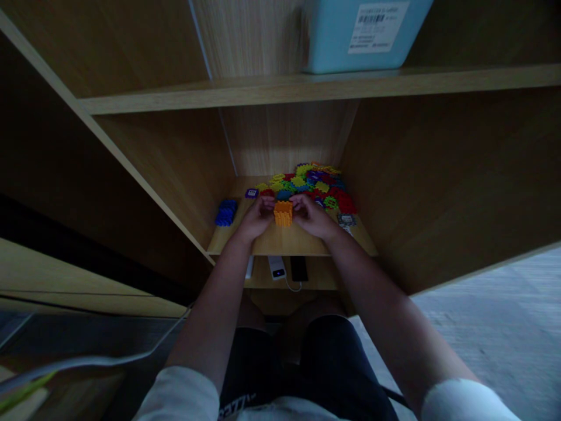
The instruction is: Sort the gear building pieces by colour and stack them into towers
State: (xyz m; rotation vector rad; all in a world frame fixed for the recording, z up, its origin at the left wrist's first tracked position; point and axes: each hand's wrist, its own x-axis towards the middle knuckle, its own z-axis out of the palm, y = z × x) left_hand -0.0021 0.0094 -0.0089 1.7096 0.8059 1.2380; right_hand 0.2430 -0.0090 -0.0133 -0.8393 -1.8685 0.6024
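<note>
An orange stack of notched plastic toy tiles (283, 214) stands on the wooden shelf between my two hands. My left hand (262, 211) is closed against the stack's left side, fingers curled. From the right, my right hand (308, 211) presses on the opposite side with bent fingers. Just behind lies a loose pile of interlocking plastic tiles (322, 187) in yellow, red, green, blue and purple. A blue stack of similar tiles (226, 213) sits to the left, and a single purple tile (251, 193) rests between it and the pile.
Wooden side walls and an upper shelf (263, 93) enclose the space. A light blue bin (333, 41) with a label stands above. Grey pieces (346, 220) lie at the right. Below are a white power bank (276, 266) and a dark phone (299, 269) joined by a cable.
</note>
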